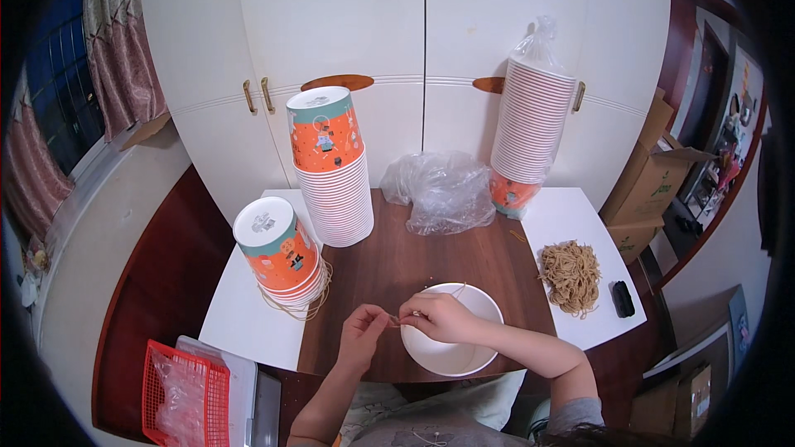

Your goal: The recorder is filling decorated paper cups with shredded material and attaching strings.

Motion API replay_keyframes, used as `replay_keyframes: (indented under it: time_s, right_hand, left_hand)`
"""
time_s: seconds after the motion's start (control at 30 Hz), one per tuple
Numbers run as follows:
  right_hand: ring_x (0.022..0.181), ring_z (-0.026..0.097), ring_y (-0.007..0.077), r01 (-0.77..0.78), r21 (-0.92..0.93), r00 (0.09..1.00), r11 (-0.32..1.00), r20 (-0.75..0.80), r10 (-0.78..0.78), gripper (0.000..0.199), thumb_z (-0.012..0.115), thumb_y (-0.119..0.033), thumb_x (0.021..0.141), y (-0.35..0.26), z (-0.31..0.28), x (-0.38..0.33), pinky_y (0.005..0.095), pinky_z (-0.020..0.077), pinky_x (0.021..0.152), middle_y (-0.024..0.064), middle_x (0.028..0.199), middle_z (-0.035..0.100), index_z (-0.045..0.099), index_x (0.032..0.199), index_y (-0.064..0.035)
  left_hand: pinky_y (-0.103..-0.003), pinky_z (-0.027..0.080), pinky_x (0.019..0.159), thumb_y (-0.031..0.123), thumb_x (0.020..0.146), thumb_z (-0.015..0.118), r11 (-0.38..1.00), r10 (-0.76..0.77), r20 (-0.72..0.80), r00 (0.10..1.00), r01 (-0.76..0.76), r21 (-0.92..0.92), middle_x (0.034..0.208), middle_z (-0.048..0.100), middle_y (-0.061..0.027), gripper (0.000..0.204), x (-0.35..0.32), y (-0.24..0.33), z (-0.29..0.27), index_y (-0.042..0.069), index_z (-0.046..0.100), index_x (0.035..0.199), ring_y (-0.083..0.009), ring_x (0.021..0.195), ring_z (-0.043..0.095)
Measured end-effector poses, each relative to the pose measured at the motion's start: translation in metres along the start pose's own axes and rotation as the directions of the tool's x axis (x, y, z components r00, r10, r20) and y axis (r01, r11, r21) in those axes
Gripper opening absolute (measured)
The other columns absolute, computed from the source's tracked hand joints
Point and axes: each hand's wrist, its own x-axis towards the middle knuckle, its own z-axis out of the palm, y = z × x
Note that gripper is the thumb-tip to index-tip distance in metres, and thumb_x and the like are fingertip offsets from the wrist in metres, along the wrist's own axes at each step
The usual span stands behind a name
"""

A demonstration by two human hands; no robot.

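A white paper bucket (447,356) stands mouth up at the table's near edge, in front of me. My left hand (363,334) is closed in a pinch just left of its rim. My right hand (436,318) reaches across the bucket's mouth, its fingertips pinched close to the left ones. What lies between the fingertips is too small to make out. A thin tan cord (460,289) shows at the far rim behind my right hand. To the left, a short stack of upside-down orange and green buckets (286,256) has loops of tan cord around its base.
A taller stack of upturned buckets (335,190) rises at the back left. Crumpled clear plastic (443,190) and a bagged bucket stack (532,128) are at the back. On the right lie a heap of tan cords (570,277) and a small black object (623,299). A red basket (186,397) is lower left.
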Motion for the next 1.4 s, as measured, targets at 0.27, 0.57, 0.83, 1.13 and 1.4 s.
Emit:
replay_keyframes:
  time_s: [0.27,0.57,0.83,1.13,1.4]
  right_hand:
    - [0.067,0.057,0.0267,-0.070,0.051,0.997,0.996,0.041,0.068,0.008,0.058,-0.010,0.075,0.001,0.000,-0.001,0.0349,0.0445,0.060,0.0109,0.072,0.057,0.055,0.079,-0.0039]
    - [0.069,0.056,0.0268,-0.045,0.105,0.998,0.993,0.037,0.042,0.006,0.056,-0.006,0.076,0.003,-0.002,0.001,0.0340,0.0434,0.062,0.0110,0.073,0.055,0.052,0.079,-0.0029]
    - [0.069,0.056,0.0255,-0.082,0.215,0.996,0.973,0.001,0.084,0.007,0.055,-0.006,0.078,0.001,-0.005,0.002,0.0333,0.0433,0.062,0.0115,0.076,0.054,0.052,0.082,-0.0023]
    - [0.068,0.057,0.0232,0.040,0.045,0.997,0.998,0.058,-0.042,0.007,0.058,-0.007,0.077,-0.011,-0.019,0.017,0.0309,0.0446,0.059,0.0086,0.075,0.056,0.055,0.081,-0.0029]
    - [0.066,0.059,0.0178,-0.166,0.270,0.986,0.949,0.075,0.151,0.018,0.059,-0.003,0.076,-0.022,-0.025,0.024,0.0282,0.0443,0.058,0.0093,0.073,0.057,0.044,0.087,-0.0014]
  left_hand:
    - [-0.018,0.037,0.054,0.007,0.085,0.046,0.956,-0.163,-0.034,0.986,0.149,-0.253,0.072,0.054,-0.0039,0.003,0.002,0.002,-0.007,0.008,0.048,0.083,-0.0075,0.060,0.047]
    - [-0.018,0.035,0.049,0.008,0.084,0.049,0.943,-0.262,-0.033,0.964,0.249,-0.219,0.066,0.048,0.0003,0.004,0.005,-0.013,-0.017,0.010,0.046,0.081,-0.0066,0.058,0.045]
    - [-0.018,0.039,0.057,0.006,0.082,0.051,0.973,-0.220,0.017,0.975,0.218,0.070,0.072,0.052,0.0003,0.001,0.002,-0.018,-0.015,0.008,0.052,0.082,-0.0056,0.064,0.047]
    - [-0.023,0.042,0.067,0.004,0.069,0.065,0.589,0.387,0.359,0.849,-0.528,0.612,0.086,0.059,-0.0037,0.018,0.012,0.038,-0.003,0.005,0.062,0.087,-0.0135,0.077,0.053]
    - [-0.028,0.045,0.068,0.006,0.066,0.067,0.628,0.310,0.367,0.877,-0.479,0.614,0.084,0.060,-0.0030,0.012,0.018,0.038,0.003,0.008,0.062,0.077,-0.0175,0.080,0.054]
